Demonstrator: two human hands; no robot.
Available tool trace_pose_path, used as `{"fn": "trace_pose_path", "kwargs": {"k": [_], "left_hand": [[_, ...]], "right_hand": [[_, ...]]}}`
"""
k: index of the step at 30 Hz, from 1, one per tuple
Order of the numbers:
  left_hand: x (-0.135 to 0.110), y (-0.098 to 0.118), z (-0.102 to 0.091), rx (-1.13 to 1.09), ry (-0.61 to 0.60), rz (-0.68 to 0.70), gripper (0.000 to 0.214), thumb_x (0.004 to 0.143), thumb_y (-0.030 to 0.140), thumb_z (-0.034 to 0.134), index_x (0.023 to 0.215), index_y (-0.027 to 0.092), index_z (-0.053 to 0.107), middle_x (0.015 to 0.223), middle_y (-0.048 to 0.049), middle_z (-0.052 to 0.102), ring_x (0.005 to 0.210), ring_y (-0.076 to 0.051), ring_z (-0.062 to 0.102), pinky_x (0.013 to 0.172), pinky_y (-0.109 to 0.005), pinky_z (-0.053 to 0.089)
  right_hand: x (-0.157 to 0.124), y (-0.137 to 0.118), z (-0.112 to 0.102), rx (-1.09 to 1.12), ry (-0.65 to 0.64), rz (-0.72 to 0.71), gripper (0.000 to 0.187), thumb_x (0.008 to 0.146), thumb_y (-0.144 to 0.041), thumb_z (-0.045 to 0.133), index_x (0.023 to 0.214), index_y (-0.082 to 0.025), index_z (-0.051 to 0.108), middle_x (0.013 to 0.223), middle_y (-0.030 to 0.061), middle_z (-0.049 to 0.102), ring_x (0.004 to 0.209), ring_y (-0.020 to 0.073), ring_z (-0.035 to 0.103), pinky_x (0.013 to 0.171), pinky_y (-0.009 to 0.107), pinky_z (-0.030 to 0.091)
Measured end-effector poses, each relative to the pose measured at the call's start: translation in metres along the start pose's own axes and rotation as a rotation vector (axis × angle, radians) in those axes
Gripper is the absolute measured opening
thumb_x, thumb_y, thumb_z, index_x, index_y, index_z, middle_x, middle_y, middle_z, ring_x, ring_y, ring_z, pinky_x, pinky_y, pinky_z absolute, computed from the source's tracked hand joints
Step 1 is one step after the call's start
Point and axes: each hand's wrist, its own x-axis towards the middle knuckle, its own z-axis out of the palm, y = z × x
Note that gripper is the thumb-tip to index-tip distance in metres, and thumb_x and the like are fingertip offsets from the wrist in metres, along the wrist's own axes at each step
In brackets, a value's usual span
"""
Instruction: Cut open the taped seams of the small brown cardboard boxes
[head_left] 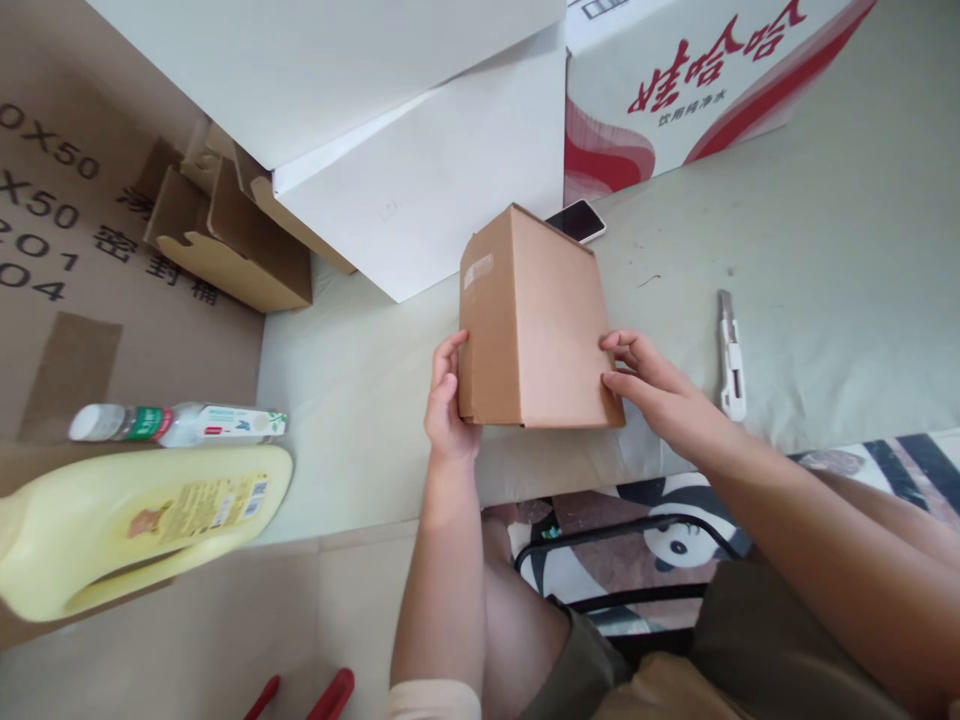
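A small brown cardboard box (536, 320) stands closed on the pale green surface (825, 250) right in front of me. My left hand (448, 400) grips its near left corner, fingers curled round the edge. My right hand (652, 385) presses on its near right edge with fingers together against the cardboard. A strip of clear tape shows on the box's left side.
A utility knife (730, 355) lies to the right of the box. A phone (576, 220) lies behind it, beside a large white box (420, 190) and a red-printed carton (675, 90). At left are a small bottle (176, 423), a yellow jug (135, 530) and folded cardboard (232, 250).
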Motion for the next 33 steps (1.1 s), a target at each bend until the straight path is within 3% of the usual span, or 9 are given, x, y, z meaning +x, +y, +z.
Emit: {"fn": "trace_pose_path", "kwargs": {"k": [17, 33], "left_hand": [[0.0021, -0.0028, -0.0022, -0.052, -0.033, 0.027, 0.045, 0.075, 0.054, 0.067, 0.111, 0.028, 0.068, 0.12, -0.0045, 0.065, 0.116, -0.027, 0.058, 0.094, -0.036, 0.047], [0.0026, -0.0026, -0.0023, -0.043, -0.033, 0.033, 0.045, 0.074, 0.054, 0.066, 0.111, 0.028, 0.067, 0.117, -0.005, 0.066, 0.115, -0.026, 0.059, 0.095, -0.037, 0.047]], "right_hand": [[0.0008, 0.0012, 0.001, 0.004, 0.038, -0.002, 0.022, 0.081, -0.034, 0.057, 0.099, -0.028, 0.044, 0.102, 0.0012, 0.048, 0.089, 0.018, 0.049, 0.08, 0.032, 0.041], [0.0005, 0.0011, -0.0009, -0.015, 0.026, -0.007, 0.024, 0.081, -0.035, 0.058, 0.1, -0.027, 0.045, 0.105, 0.0022, 0.051, 0.092, 0.0185, 0.052, 0.082, 0.033, 0.042]]}}
